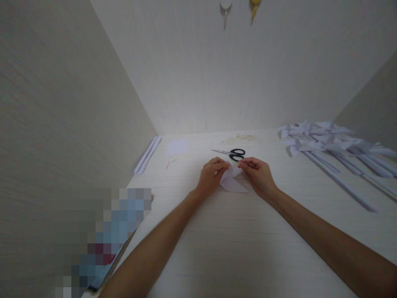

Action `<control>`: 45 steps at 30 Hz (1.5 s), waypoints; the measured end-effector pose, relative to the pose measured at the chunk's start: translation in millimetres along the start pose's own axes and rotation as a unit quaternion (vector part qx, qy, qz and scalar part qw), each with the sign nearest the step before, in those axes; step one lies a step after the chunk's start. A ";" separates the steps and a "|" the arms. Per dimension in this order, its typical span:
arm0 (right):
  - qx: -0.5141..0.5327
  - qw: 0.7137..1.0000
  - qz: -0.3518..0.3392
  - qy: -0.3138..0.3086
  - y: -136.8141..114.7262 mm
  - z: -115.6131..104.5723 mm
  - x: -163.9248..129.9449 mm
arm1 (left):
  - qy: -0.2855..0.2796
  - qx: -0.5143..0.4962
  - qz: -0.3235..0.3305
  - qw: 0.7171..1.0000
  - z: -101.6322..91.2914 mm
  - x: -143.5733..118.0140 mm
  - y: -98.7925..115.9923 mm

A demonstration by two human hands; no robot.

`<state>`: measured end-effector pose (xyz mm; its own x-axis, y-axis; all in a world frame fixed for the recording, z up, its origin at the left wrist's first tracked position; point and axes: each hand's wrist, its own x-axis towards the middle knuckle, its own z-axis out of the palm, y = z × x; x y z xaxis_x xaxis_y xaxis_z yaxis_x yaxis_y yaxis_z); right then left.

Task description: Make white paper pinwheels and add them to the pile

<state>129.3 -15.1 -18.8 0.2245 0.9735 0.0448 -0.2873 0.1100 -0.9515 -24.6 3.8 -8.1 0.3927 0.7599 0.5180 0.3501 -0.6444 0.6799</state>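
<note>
Hands meeting mid-table, left hand [211,174] and right hand [258,174] fingers pinched on folded white paper [232,180], black scissors [234,154] just beyond at twelve o'clock, paper pinwheels [322,142] at two o'clock

Single head-worn view, forward and down over the desk [217,248], fairly near.

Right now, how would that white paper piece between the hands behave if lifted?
The paper piece looks thin and folded, so probably light and floppy. Both hands, left and right, pinch it, so it likely creases easily.
</note>
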 end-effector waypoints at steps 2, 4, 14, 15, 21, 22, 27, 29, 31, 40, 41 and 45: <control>0.001 1.000 0.001 -0.003 -1.2 0.5 -0.6 | 0.002 -0.006 0.001 1.000 0.5 -0.1 -0.7; -0.007 1.000 -0.004 -0.006 -1.2 0.5 -0.9 | 0.005 -0.011 0.005 1.000 1.0 -0.2 -1.5; -0.005 1.000 -0.010 -0.003 1.7 -0.5 0.3 | -0.001 -0.012 0.014 1.000 1.0 -0.2 -0.9; -0.006 1.000 -0.011 -0.006 1.4 -0.4 0.0 | 0.000 -0.011 0.011 1.000 1.1 -0.4 -0.8; -0.028 0.999 -0.022 -0.020 1.1 -0.6 -0.7 | -0.004 -0.020 0.003 1.000 1.7 -0.8 -1.5; -0.034 0.999 -0.026 -0.022 1.5 -0.8 -0.3 | -0.005 -0.020 0.004 1.000 1.7 -0.8 -1.9; -0.068 0.996 -0.041 -0.028 4.3 -3.3 1.6 | -0.008 -0.010 0.006 1.000 2.1 -0.1 -3.6; -0.080 0.995 -0.046 -0.027 4.8 -4.0 1.7 | -0.006 -0.007 0.006 1.000 2.4 0.0 -3.3; -0.084 0.995 -0.049 -0.025 4.9 -4.4 1.5 | 0.002 -0.002 -0.002 1.000 2.9 -0.2 -2.2; -0.083 0.995 -0.050 -0.015 4.0 -2.5 0.9 | 0.055 0.032 0.003 0.998 3.6 -3.1 0.8; -0.081 0.995 -0.048 -0.016 4.0 -2.3 0.8 | 0.060 0.032 0.006 0.998 3.5 -3.2 0.7; -0.086 0.995 -0.049 -0.021 5.2 -3.1 1.2 | 0.067 0.041 0.031 0.996 3.5 -2.8 -0.4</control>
<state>131.0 -14.0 -24.7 0.2029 0.9677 0.1499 -0.1008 0.1729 -0.9798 -22.8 1.6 -11.7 0.3009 0.7190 0.6264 0.3983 -0.6916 0.6026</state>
